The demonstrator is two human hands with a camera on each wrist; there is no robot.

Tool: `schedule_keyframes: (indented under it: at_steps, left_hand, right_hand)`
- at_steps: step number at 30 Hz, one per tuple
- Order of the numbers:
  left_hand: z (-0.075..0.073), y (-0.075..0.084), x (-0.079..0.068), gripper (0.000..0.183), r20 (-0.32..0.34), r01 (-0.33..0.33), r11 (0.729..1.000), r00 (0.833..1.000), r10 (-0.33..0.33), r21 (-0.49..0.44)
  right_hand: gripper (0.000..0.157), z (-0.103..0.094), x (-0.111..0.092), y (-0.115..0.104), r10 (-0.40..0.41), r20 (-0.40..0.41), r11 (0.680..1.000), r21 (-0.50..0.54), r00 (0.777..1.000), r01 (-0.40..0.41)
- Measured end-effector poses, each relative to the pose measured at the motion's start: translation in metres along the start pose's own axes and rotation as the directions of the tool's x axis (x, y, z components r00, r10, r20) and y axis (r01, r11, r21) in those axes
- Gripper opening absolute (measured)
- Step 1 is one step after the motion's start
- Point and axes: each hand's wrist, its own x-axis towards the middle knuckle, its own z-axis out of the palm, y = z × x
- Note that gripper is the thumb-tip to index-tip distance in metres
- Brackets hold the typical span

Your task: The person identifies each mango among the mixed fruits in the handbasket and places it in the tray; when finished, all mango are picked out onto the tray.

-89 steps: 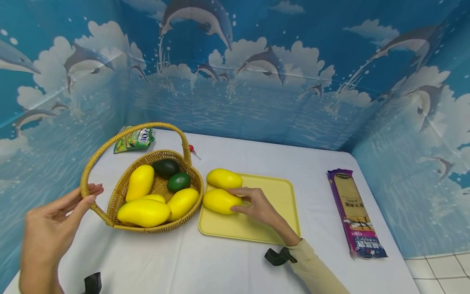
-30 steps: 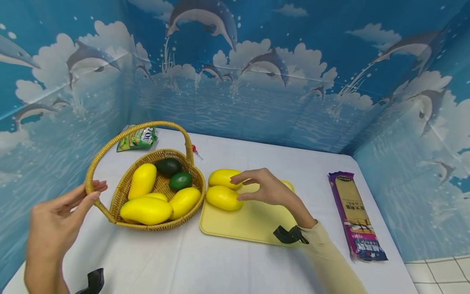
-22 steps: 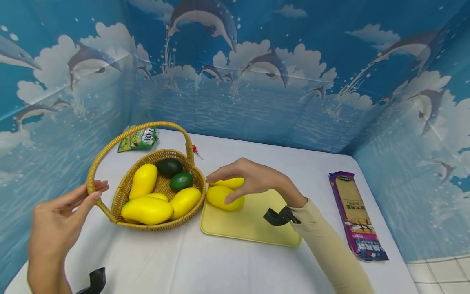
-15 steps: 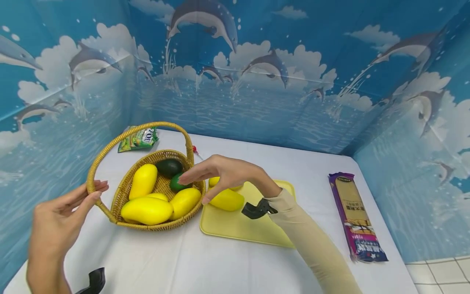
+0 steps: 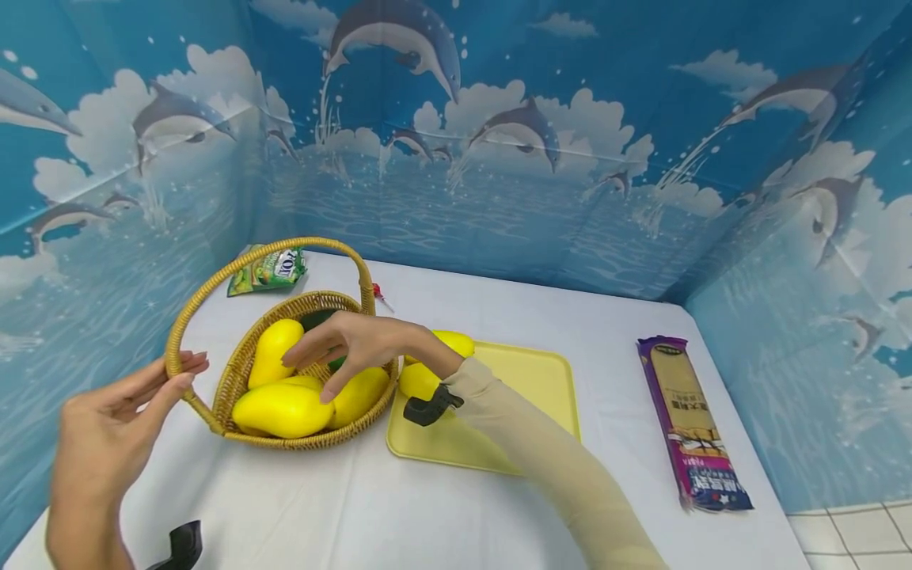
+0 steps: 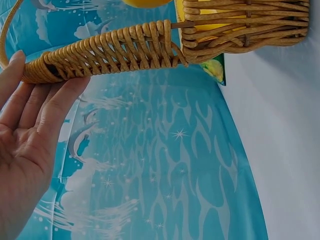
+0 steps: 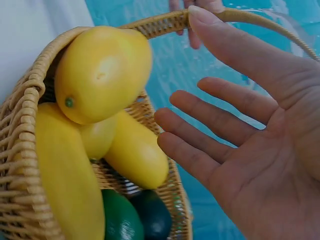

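My left hand (image 5: 107,431) pinches the handle (image 5: 306,241) of a wicker basket (image 6: 250,35) between thumb and fingers, at its left side. Inside the basket are several yellow mangoes (image 5: 281,412) and two dark green avocados (image 7: 122,220). Over the basket hovers my right hand (image 5: 359,342), its fingers spread and slightly bent, with nothing in its palm in the right wrist view. It partly covers the avocados in the head view. Two more mangoes (image 5: 419,381) lie side by side at the left end of a yellow tray (image 5: 527,380), under my right forearm.
A purple pasta packet (image 5: 691,427) lies at the table's right side. Behind the basket are a green snack bag (image 5: 267,273) and a red lollipop (image 5: 379,294). Dolphin-print curtains (image 5: 499,222) stand around the white-covered table (image 5: 413,514).
My right hand has let go of the front mango on the tray and moved left over the basket. My left hand keeps its hold on the handle.
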Motion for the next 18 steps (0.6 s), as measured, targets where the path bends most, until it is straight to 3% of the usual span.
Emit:
schedule_keyframes:
  at_steps: [10, 18]
  left_hand:
    - [0.001, 0.000, 0.001, 0.040, 0.014, 0.046, 0.998, 0.999, -0.047, 0.037]
    - [-0.001, -0.001, 0.001, 0.040, 0.012, 0.076, 0.995, 0.997, -0.077, 0.064]
  right_hand:
    - [0.069, 0.003, 0.025, 0.015, 0.143, 0.060, 0.986, -0.095, 0.988, -0.137]
    - [0.071, 0.006, 0.035, 0.023, 0.145, 0.061, 0.981, -0.140, 0.988, -0.135]
